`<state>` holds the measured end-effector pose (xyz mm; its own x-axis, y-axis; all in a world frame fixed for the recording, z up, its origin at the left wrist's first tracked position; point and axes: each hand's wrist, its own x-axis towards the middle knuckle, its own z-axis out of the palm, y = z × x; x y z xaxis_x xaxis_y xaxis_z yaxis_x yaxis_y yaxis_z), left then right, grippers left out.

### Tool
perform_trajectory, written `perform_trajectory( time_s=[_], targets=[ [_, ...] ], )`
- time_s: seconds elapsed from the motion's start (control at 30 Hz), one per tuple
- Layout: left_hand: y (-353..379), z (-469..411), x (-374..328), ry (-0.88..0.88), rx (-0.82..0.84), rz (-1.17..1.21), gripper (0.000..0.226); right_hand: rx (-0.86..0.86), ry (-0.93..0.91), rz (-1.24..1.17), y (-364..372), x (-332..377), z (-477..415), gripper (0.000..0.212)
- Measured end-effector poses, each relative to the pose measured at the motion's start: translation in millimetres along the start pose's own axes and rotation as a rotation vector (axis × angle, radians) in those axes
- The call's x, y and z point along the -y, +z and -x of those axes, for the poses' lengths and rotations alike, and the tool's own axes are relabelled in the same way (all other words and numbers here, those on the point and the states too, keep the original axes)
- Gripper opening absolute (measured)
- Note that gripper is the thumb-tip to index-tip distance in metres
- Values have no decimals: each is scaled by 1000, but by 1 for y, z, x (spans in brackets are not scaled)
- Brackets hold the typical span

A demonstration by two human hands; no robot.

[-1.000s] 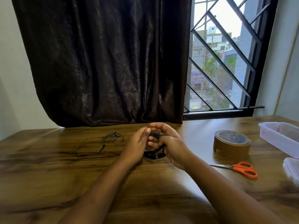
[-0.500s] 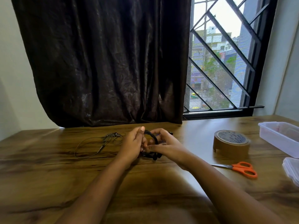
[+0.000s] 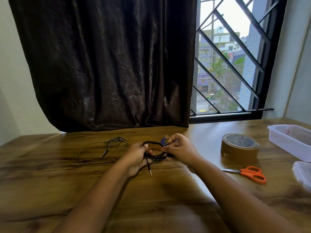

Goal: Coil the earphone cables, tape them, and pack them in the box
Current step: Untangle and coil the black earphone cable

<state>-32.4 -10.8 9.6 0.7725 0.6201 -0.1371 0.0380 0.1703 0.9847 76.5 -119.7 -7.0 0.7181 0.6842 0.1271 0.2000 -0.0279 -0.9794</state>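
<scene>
Left hand (image 3: 136,153) and right hand (image 3: 180,149) both gripping 1 coiled black earphone cable (image 3: 153,142) (plug (image 3: 150,170) dangling), 2nd cable (image 3: 116,141) loose on worktop (image 3: 50,174), tape roll (image 3: 239,147), scissors (image 3: 249,173), box (image 3: 289,140) at right

A room in someone's home, I'd say, up above a town street. A wood-grain surface (image 3: 50,182) stands against plain pale walls (image 3: 11,81) under a window (image 3: 223,84) barred with a black diagonal grille (image 3: 217,52); a dark, glossy curtain (image 3: 109,64) hangs across its left part. Outside: painted buildings (image 3: 223,39) and trees (image 3: 225,98), seen from above. A brown tape roll (image 3: 239,147), orange scissors (image 3: 250,174) and a clear plastic box (image 3: 289,140) are household things.
</scene>
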Motion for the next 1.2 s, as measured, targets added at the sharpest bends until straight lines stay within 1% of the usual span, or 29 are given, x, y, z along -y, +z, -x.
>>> perform_trajectory(
  time_s=[0.1,0.17,0.23,0.33,0.37,0.43,0.5,0.6,0.77,0.87,0.97,1.1,1.2],
  targets=[
    [0,-4,4,-28,-25,-73,19,-12,25,121,0,-5,-3,7],
    [-2,-8,8,-28,-49,-183,21,-11,26,178,1,-7,-3,4],
    [-5,-13,14,17,-84,-364,23,-17,-2,255,0,-8,-3,6],
    [-10,-17,18,138,-196,-743,21,-34,-26,360,-1,-10,-4,10],
    [-11,-18,19,167,-217,-850,24,-35,-25,380,-1,-11,-4,10],
    [-13,-18,20,187,-211,-977,27,-28,-35,426,1,-12,-4,7],
    [-13,-16,20,200,-200,-1064,30,-28,-55,466,3,-13,-5,9],
    [-12,-15,20,235,-237,-1130,32,-41,-68,471,5,-14,-4,12],
    [-14,-17,20,253,-270,-1148,30,-40,-85,540,6,-16,-5,14],
    [-15,-17,20,274,-281,-1153,29,-32,-97,598,7,-16,-5,9],
    [-15,-17,19,326,-290,-1176,27,-65,-131,622,6,-15,-4,12],
    [-12,-13,17,391,-295,-1195,22,-111,-196,596,2,-15,1,11],
    [-5,-5,15,498,-304,-1254,18,-179,-270,625,-5,-18,13,12]
  ],
)
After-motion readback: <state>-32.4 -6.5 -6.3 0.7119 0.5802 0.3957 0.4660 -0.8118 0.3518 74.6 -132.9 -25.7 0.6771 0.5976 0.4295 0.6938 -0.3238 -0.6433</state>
